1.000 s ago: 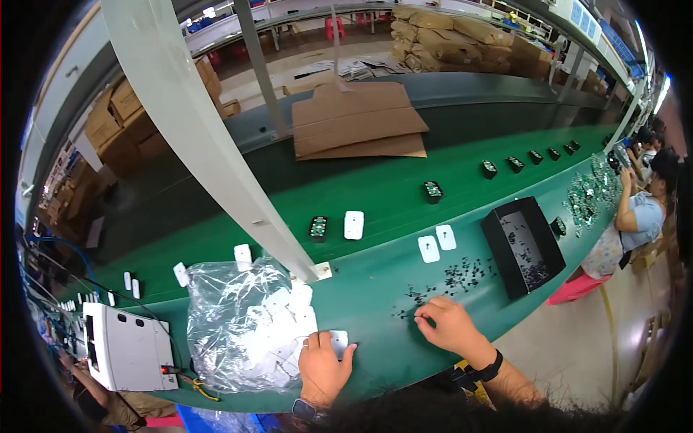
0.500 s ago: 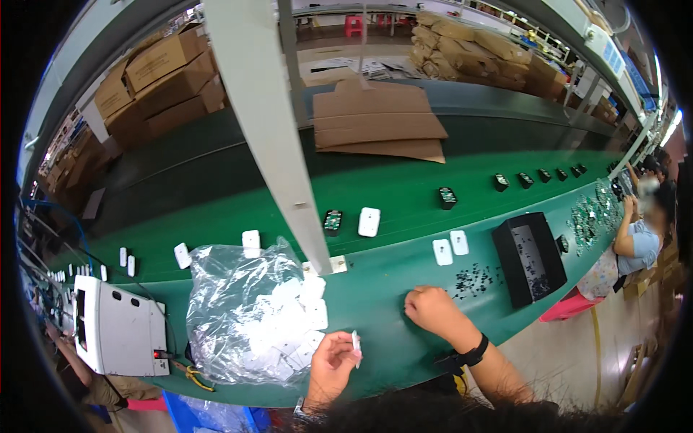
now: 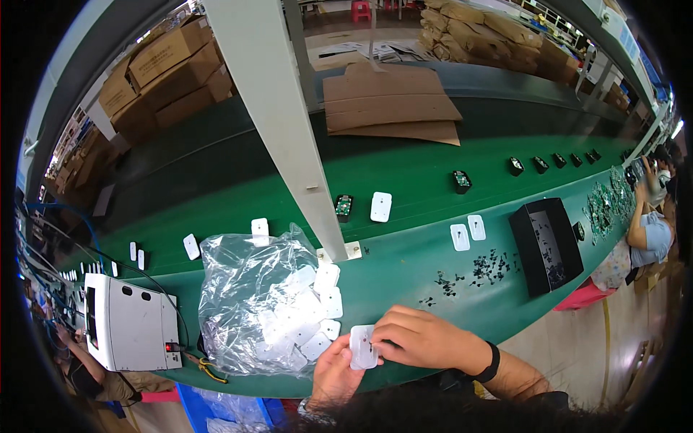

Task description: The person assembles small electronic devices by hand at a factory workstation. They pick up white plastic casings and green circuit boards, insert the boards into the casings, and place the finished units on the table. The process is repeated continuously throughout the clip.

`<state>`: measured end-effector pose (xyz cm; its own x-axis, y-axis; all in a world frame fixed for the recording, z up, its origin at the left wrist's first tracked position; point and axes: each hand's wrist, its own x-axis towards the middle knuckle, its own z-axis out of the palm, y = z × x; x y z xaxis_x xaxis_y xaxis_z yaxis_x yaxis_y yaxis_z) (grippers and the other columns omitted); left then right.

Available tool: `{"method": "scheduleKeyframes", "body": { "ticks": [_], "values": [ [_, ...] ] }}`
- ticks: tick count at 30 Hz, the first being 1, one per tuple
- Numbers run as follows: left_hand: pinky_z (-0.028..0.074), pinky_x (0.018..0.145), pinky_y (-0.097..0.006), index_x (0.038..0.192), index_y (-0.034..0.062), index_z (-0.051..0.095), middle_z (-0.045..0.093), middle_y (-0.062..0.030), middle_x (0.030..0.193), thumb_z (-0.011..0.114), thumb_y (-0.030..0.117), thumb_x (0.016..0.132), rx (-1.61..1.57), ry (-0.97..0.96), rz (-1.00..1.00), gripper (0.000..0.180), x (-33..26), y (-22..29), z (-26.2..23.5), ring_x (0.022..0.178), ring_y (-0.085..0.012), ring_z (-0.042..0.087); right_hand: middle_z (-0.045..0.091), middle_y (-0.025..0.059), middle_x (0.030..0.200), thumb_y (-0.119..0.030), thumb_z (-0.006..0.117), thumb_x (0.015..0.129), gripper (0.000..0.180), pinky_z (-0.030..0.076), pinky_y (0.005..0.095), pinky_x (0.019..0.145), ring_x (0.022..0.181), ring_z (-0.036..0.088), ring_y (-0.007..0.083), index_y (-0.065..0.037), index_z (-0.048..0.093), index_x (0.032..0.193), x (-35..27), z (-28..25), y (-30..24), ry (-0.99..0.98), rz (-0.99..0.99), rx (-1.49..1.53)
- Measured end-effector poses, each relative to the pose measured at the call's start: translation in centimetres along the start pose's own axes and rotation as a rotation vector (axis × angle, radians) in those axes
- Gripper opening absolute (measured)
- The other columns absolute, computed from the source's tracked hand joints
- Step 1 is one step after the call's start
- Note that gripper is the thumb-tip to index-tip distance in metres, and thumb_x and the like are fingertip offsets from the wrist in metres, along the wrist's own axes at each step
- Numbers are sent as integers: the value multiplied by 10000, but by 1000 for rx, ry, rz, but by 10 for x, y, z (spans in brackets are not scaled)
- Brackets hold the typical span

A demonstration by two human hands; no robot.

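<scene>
Near the bench's front edge, my left hand (image 3: 336, 373) grips a white rectangular plastic plate (image 3: 363, 347) with rounded corners, its broad face turned up. Small dark marks show on that face. My right hand (image 3: 415, 338) is closed at the plate's right side, fingertips pinched against it; whatever they hold is hidden or too small to name. Beside my left hand lies a clear plastic bag (image 3: 245, 289) with many similar white plates (image 3: 330, 303) in and by its mouth. Beyond my right hand, small black parts (image 3: 491, 267) are scattered on the green bench.
A black box (image 3: 521, 245) holding small black parts stands at the right, near two white plates (image 3: 460, 237). Black cases with circuit boards (image 3: 462, 182) line the green belt. A post (image 3: 278, 123) rises ahead. A white machine (image 3: 133, 321) is at left; co-workers (image 3: 653, 231) sit farther off.
My right hand has moved left from the bench to the white plate, uncovering more small black parts. My left hand has turned the plate from edge-on to face-up. The whole view has shifted slightly.
</scene>
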<state>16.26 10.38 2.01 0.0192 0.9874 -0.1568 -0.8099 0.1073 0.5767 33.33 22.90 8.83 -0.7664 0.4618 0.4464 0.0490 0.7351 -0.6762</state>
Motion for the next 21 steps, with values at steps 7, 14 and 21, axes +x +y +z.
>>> {"method": "scheduleKeyframes", "body": {
  "ticks": [7, 14, 21],
  "values": [
    [506, 985, -406, 1355, -107, 514, 643, -192, 1215, 561, 208, 1036, 181, 87, 10, 451, -9, 1, 3, 1089, -266, 651, 601, 87, 895, -50, 707, 849, 152, 519, 366, 702, 804, 591, 269, -18, 605, 956, -1, 6, -2, 1, 12, -44],
    [505, 966, -413, 1300, -131, 543, 656, -203, 1156, 534, 215, 1046, 303, 137, 86, 430, -6, 0, 18, 1041, -277, 654, 611, 78, 902, -58, 739, 831, 191, 525, 334, 679, 788, 610, 243, -35, 625, 983, 1, 4, -10, 71, 107, -68],
    [510, 897, -334, 1265, -81, 608, 685, -138, 1092, 568, 178, 1020, 297, 107, 27, 359, -3, 0, 12, 956, -185, 652, 639, 52, 904, -96, 743, 861, 297, 530, 271, 631, 740, 630, 118, -6, 631, 1121, 1, -4, -8, -17, 479, 316]
  ]
}}
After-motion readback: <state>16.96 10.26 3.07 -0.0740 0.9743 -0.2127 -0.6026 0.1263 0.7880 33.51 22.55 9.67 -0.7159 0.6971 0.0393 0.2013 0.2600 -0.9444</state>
